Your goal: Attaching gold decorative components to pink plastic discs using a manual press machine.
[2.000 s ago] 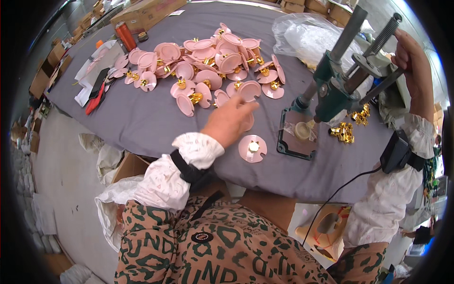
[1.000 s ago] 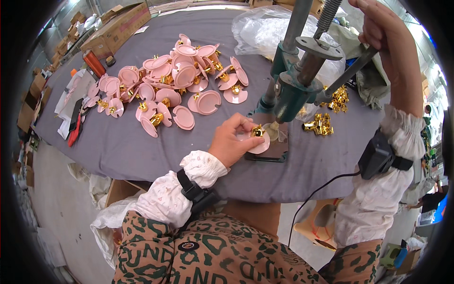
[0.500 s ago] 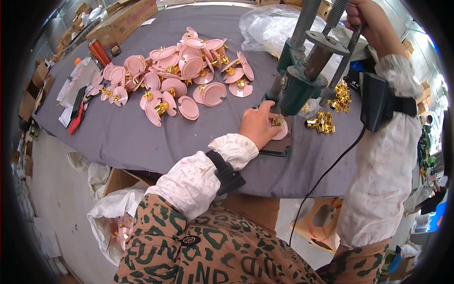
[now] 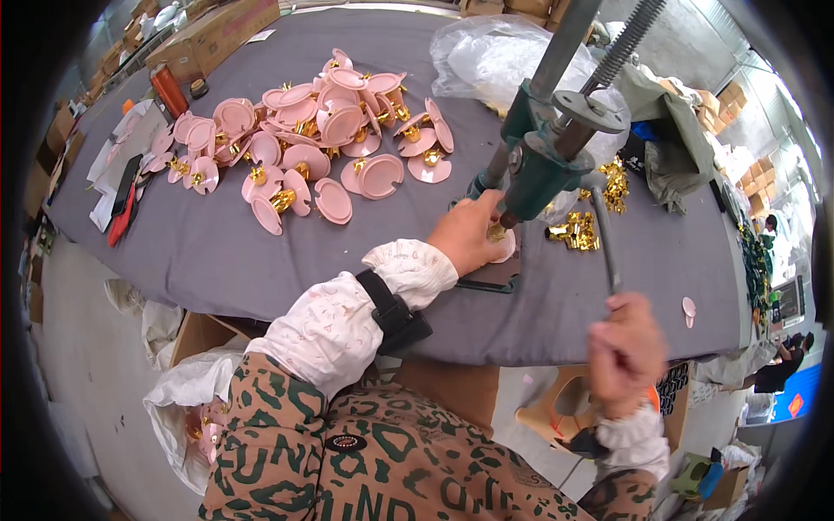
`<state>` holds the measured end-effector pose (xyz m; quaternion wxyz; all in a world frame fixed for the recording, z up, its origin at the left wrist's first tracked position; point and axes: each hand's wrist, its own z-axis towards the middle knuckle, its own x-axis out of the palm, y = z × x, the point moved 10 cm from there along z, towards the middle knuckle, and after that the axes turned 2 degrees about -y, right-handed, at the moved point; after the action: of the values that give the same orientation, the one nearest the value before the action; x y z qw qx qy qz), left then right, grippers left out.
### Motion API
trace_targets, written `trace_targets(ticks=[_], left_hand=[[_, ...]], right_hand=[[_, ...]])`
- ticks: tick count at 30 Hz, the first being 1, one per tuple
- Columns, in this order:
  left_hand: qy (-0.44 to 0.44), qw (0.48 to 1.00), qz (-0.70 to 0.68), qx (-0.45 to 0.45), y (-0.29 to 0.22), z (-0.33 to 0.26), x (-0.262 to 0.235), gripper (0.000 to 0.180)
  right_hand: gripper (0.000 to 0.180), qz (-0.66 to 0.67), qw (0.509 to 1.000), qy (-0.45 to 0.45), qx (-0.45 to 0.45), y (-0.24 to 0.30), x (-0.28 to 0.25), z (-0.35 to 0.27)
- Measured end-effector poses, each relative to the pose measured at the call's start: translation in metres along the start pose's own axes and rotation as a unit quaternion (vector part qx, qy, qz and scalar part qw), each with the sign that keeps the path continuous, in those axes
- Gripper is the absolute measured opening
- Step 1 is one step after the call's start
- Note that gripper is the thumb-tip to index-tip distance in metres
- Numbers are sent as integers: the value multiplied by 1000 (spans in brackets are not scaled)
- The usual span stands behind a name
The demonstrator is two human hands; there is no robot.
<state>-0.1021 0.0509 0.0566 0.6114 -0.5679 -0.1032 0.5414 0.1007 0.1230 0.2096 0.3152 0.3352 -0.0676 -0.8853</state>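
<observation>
My left hand [image 4: 469, 233] is closed at the foot of a green hand press [image 4: 543, 169], its fingers pinching a small gold fitting [image 4: 496, 233]. The fitting is on a pink disc [image 4: 504, 250], directly below the press ram; the fingers partly cover both. Lower right, my right hand [image 4: 627, 352], blurred by motion, is closed round the end of the press lever [image 4: 606, 239], which slants down toward me. Loose gold fittings [image 4: 575, 232] lie right of the press. Left of it spreads a heap of pink discs [image 4: 341, 126], many with gold fittings attached.
Clear plastic bags [image 4: 473, 61] lie behind the press. A red-handled cutter [image 4: 120, 224], a black phone-like object [image 4: 127, 184] and an orange-brown cylinder [image 4: 168, 91] are at the left. One small pink piece [image 4: 688, 311] lies far right. Below hangs a white sack [image 4: 178, 395] holding pink parts.
My right hand has pulled the lever from high up down toward me, and the press ram has come down over the fitting. The left hand stays at the press base.
</observation>
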Motion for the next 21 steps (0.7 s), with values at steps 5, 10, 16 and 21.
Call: trace_targets(ticks=[5, 10, 16, 21], left_hand=[[0, 998, 43, -35, 21, -1, -3, 46], [-111, 994, 5, -8, 19, -6, -63, 48], [158, 954, 167, -195, 35, -64, -102, 47], [233, 908, 330, -114, 35, -89, -56, 43]], right_hand=[[25, 106, 973, -18, 205, -60, -28, 149], [16, 178, 953, -28, 245, -105, -15, 218], [14, 180, 947, -61, 259, -101, -21, 209], [24, 265, 923, -11, 279, -128, -10, 214]])
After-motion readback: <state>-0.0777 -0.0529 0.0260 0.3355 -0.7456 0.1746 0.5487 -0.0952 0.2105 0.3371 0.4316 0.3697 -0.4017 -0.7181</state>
